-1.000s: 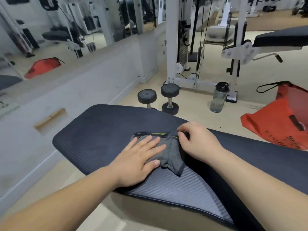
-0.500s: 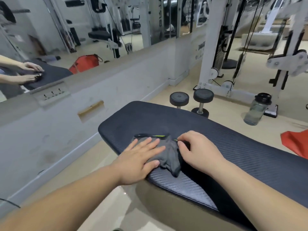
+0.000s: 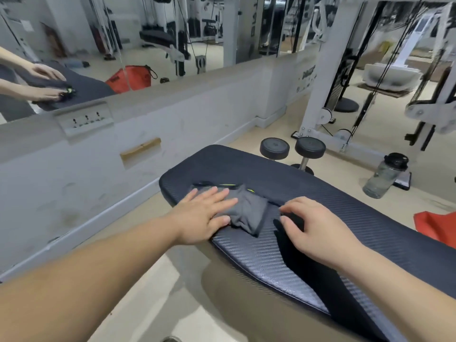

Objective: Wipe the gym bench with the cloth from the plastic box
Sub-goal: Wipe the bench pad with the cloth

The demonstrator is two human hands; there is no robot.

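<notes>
Bright even indoor light, soft shadows under the arms, wide-angle bending at edges, slight motion blur

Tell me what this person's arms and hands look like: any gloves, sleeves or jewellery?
Both forearms are bare right to the frame's edge: no sleeve shows. The left hand and right hand wear no gloves, and no rings, watch or wristband can be seen. Fingernails look short and unpainted.

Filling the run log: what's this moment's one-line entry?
left hand: flat on grey cloth | right hand: beside cloth, on dark padded gym bench | phase: wiping
</notes>
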